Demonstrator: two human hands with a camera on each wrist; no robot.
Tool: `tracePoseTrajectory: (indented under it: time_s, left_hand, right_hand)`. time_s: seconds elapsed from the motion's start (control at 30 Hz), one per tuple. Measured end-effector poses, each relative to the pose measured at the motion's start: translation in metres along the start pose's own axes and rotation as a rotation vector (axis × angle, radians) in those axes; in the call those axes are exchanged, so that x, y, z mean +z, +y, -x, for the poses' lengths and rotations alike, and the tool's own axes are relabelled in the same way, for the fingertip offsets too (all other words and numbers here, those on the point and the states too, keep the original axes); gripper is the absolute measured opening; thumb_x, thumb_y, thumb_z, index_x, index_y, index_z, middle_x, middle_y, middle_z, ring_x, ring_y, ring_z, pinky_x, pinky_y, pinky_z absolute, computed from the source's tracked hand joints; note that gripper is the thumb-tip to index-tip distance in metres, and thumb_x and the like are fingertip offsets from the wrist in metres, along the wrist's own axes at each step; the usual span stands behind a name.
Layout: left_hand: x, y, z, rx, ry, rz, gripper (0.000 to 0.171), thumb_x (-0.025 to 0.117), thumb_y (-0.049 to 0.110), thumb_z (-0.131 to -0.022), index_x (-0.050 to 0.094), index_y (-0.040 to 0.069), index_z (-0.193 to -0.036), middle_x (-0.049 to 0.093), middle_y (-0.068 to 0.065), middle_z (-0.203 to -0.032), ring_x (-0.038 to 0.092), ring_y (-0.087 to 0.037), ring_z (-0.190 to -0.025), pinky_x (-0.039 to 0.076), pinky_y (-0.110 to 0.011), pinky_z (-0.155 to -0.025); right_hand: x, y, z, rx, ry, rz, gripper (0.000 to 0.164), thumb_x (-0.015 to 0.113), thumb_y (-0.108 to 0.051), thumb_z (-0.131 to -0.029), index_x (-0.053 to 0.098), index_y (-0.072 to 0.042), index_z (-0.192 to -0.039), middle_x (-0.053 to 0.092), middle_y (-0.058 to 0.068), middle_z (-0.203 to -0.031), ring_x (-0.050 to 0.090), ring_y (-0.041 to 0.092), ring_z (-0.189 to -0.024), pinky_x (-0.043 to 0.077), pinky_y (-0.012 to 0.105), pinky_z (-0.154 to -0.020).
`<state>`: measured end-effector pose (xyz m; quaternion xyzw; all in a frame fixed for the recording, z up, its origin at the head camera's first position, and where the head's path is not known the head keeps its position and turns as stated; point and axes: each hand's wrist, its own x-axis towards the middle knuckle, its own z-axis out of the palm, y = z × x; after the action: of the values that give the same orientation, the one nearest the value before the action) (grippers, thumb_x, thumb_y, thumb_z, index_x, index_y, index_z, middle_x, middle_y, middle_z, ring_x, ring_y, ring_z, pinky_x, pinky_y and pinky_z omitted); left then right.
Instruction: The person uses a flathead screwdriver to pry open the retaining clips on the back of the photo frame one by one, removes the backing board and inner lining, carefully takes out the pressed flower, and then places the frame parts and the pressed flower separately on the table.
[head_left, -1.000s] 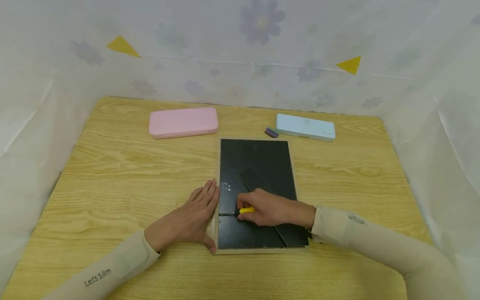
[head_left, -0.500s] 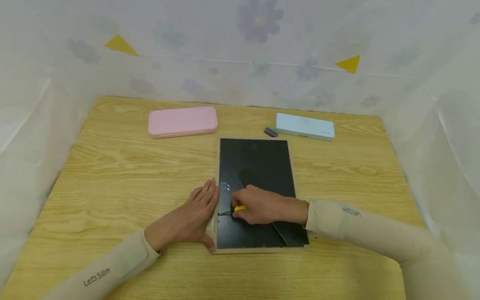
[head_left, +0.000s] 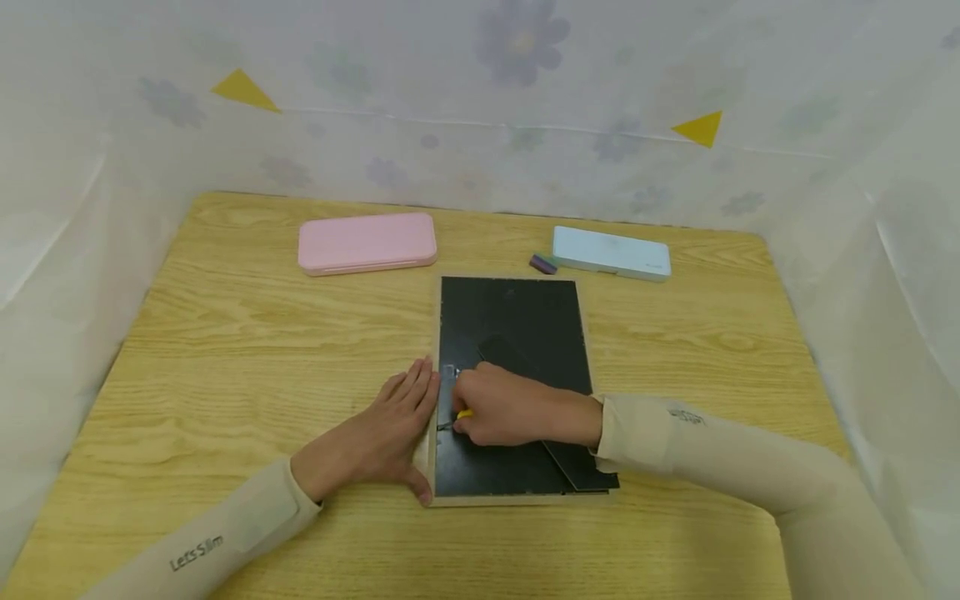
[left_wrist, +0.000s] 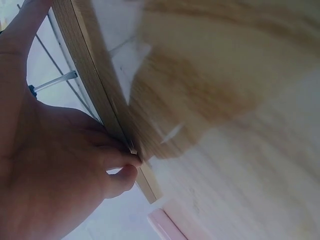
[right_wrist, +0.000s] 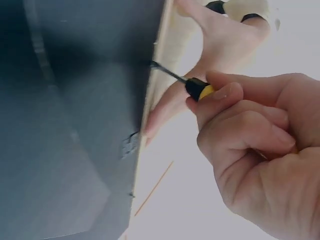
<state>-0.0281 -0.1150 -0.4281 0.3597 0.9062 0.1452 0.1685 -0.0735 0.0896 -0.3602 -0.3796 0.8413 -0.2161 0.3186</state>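
Frame (head_left: 517, 317) lies back up on the bench (head_left: 225, 333) beneath the right grip (head_left: 498, 406), which is closed round a screwdriver (right_wrist: 196, 88) whose tip meets the frame's edge just left of that grip. Spread wide, the left grip (head_left: 382, 433) touches that same edge; beyond both grips lie a pink case (head_left: 367, 242) and a blue case (head_left: 611, 252).

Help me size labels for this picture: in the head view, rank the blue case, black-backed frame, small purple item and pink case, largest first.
1. black-backed frame, partly covered
2. pink case
3. blue case
4. small purple item
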Motion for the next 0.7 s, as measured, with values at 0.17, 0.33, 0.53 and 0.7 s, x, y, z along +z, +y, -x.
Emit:
tracePoseTrajectory:
  time_s: [0.17,0.33,0.53,0.7]
  left_hand:
    - [0.001,0.0,-0.001,0.006,0.013,-0.008,0.152,0.085,0.073,-0.053,0.012,-0.014,-0.153,0.0,-0.034,-0.161,0.004,-0.044,-0.151,0.017,-0.056,-0.117]
    - [0.001,-0.001,-0.001,0.014,0.03,0.017,0.155,0.087,0.071,-0.052,0.007,-0.012,-0.155,-0.001,-0.034,-0.161,0.004,-0.044,-0.151,0.017,-0.057,-0.117]
    - [0.001,-0.001,0.001,0.022,0.032,0.052,0.152,0.088,0.068,-0.052,0.009,-0.007,-0.157,0.0,-0.033,-0.161,0.003,-0.046,-0.15,0.017,-0.058,-0.117]
    - [0.001,-0.002,0.001,0.039,0.038,0.057,0.148,0.088,0.067,-0.053,0.013,-0.004,-0.157,0.005,-0.028,-0.163,0.004,-0.046,-0.15,0.017,-0.06,-0.116]
  right_hand:
    - [-0.004,-0.011,-0.006,-0.001,-0.032,0.046,0.024,0.064,-0.004,-0.094,0.063,-0.01,-0.071,0.034,-0.008,-0.045,0.031,0.005,-0.036,0.026,0.02,-0.041]
    - [-0.008,-0.024,-0.011,-0.012,-0.078,0.065,0.015,0.058,0.004,-0.092,0.069,-0.005,-0.097,0.033,-0.007,-0.047,0.026,0.007,-0.04,0.025,0.021,-0.044]
    - [-0.01,-0.037,-0.017,0.026,-0.098,0.099,0.016,0.06,0.005,-0.089,0.07,-0.006,-0.095,0.034,-0.006,-0.048,0.023,0.006,-0.041,0.022,0.02,-0.044]
    - [-0.011,-0.04,-0.022,-0.007,-0.088,0.143,0.017,0.064,0.002,-0.089,0.073,-0.008,-0.098,0.053,-0.005,-0.065,0.04,0.01,-0.056,0.031,0.021,-0.05]
